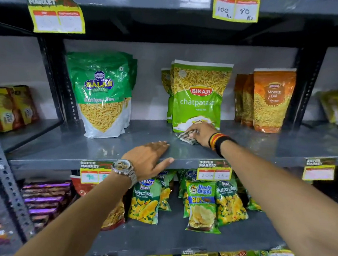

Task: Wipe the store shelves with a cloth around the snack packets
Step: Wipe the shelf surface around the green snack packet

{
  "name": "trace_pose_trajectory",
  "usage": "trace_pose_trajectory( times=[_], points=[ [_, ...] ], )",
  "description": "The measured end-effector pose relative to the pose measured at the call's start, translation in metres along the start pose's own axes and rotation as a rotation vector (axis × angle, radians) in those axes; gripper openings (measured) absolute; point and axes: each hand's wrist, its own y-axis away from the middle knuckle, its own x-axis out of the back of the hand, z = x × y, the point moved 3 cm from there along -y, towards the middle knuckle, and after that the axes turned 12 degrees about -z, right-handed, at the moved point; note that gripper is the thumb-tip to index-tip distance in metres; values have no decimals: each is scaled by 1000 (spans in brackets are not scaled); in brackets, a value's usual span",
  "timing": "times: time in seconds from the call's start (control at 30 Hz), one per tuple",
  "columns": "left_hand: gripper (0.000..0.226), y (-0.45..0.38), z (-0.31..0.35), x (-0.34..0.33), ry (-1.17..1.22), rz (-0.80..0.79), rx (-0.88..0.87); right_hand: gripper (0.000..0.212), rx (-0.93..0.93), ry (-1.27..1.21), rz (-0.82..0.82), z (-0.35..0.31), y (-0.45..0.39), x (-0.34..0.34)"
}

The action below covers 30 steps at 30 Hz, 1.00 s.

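The right hand (201, 132) presses a crumpled checked cloth (188, 137) on the grey shelf (110, 146). Its fingers are curled together over the cloth, and the cloth touches the bottom of the green Bikaji packet (198, 98), just in front of it. The wrist of this hand has black, red and yellow bands (218, 142).

The left hand (150, 158) lies flat on the front edge of the same shelf, to the left of the Bikaji packet and nearer to the camera. Its fingers are stretched out and close together on top, and the thumb goes down over the shelf edge. It holds nothing. A silver watch (125, 167) is on its wrist.

Left of the Bikaji packet, well apart, stands the green Balaji packet (102, 94). Right of it, near, stands the orange packet (272, 99). Below the shelf edge hang price labels (214, 169), and under them lie small chips bags (201, 207).
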Motion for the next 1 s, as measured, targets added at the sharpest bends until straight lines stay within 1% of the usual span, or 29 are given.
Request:
trace_pose_trajectory(
  times=[0.07,0.17,0.27,0.33,0.37,0.4,0.5,0.6,0.67,0.73,0.83,0.87,0.9,0.93,1.0],
  points=[
    [85,1,-4,0,6,-8,17,28,13,34,-13,4,-6,-2],
    [83,-5,-2,-3,3,-18,35,31,116,35,-134,8,9,4],
    [80,-3,2,-4,-11,-11,45,32,289,2,-279,7,60,14],
    [81,-2,5,-2,-10,-14,48,29,361,-55,-384,12,98,27],
    [82,-2,5,-1,-10,-13,52,28,379,-90,-409,17,107,36],
    [82,-2,6,0,-11,-11,59,27,371,-102,-393,23,108,46],
    [77,-1,10,1,-14,-12,73,28,281,-84,-247,42,79,59],
    [72,0,13,3,-19,-10,79,26,185,-81,-196,51,46,38],
    [74,-1,13,5,-26,-13,82,29,160,-37,-145,51,40,24],
    [79,-2,13,5,-30,-15,77,31,216,-4,-163,46,55,25],
    [84,-2,13,3,-19,-7,68,30,312,-69,-413,54,77,32],
    [84,-3,12,4,-20,-2,66,31,309,-85,-456,62,78,36],
    [83,-4,11,4,-23,-2,65,33,291,-103,-456,69,78,41],
    [82,-5,11,4,-24,-4,64,34,250,-127,-417,76,74,47],
    [83,-4,11,1,-12,-8,56,27,176,-157,-258,79,63,54]
  ],
)
